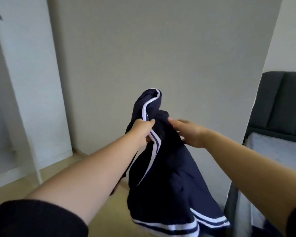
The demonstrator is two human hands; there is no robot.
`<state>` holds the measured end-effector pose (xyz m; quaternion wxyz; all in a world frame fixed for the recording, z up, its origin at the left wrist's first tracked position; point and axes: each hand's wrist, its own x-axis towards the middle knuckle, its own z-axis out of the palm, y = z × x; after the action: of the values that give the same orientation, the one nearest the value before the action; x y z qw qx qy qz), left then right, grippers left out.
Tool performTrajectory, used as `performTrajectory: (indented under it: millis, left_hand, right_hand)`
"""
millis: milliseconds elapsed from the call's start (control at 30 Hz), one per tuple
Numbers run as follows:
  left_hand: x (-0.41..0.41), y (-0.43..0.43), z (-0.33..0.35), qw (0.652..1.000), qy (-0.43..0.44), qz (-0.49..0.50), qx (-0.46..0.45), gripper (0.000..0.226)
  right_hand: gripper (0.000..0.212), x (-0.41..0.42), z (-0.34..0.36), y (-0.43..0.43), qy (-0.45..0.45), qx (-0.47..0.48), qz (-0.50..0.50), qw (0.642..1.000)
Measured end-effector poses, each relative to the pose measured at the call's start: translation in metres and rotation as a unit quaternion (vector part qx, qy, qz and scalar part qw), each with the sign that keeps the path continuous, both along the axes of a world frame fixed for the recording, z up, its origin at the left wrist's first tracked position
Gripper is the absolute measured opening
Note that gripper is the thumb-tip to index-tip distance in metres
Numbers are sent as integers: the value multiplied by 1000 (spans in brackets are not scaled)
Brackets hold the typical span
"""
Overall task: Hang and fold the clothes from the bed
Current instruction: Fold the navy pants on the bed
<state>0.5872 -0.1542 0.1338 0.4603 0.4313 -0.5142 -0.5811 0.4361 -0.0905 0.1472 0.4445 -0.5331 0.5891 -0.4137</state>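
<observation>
A dark navy garment with white stripes [166,177] hangs in the air in front of me, bunched at the top. My left hand [143,130] grips its upper part by a white-striped edge. My right hand [189,132] lies against the cloth just to the right, fingers reaching into the folds; how firmly it holds is hidden. The striped hem [191,224] dangles near the floor. The bed [277,147] with its dark headboard stands at the right edge.
A plain grey wall [161,48] is straight ahead. A white wardrobe panel [32,82] stands at the left, with its open inside further left. Light wooden floor [61,173] runs below. The dark bed frame corner [232,199] is close to the garment.
</observation>
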Motion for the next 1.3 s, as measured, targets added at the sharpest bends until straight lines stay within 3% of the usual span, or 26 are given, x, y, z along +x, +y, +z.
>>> performTrajectory:
  millis: [100,233,300,433,533,633,733,833,900,1033,1167,1200,1300]
  left_hand:
    - [11,-9,23,995,91,11,38,29]
    - [22,-11,28,981,178,11,70,23]
    - [25,-2,22,985,147,-56,73,17]
    - [28,15,10,974,-65,-215,12,44]
    - [27,17,5,970,-140,-152,-129,51]
    - [25,19,-3,959,-139,-60,-240,48]
    - [19,15,-18,961,-141,-125,-200,63]
    - [20,10,-31,959,-167,-121,-195,73]
    - [26,9,-37,964,-144,-162,-152,71]
    - [34,7,-43,968,-129,-217,-5,42]
    - [36,9,-17,977,51,-193,82,13]
    - [36,7,-8,974,99,-181,92,15]
    - [31,3,20,964,198,-140,107,25]
  right_hand:
    - [54,2,-17,6,24,49,64,996]
    - [32,9,-17,-5,25,-70,-117,990]
    - [31,12,-5,-13,12,-116,-199,973]
    - [30,20,18,-21,-25,-130,-259,957]
    - [37,23,31,-25,-39,-118,-296,947]
    - [46,17,44,-27,-25,-98,-317,943]
    - [44,17,49,-25,-37,-103,-310,944]
    - [42,20,46,-22,-166,-136,-278,936]
    - [44,18,46,-21,-205,-142,-253,935]
    - [51,2,48,-15,-28,-131,-281,950]
    - [25,-11,39,-1,190,-135,-213,949]
    - [25,-13,35,1,232,-108,-199,946]
    - [33,-16,20,5,244,-20,-106,964]
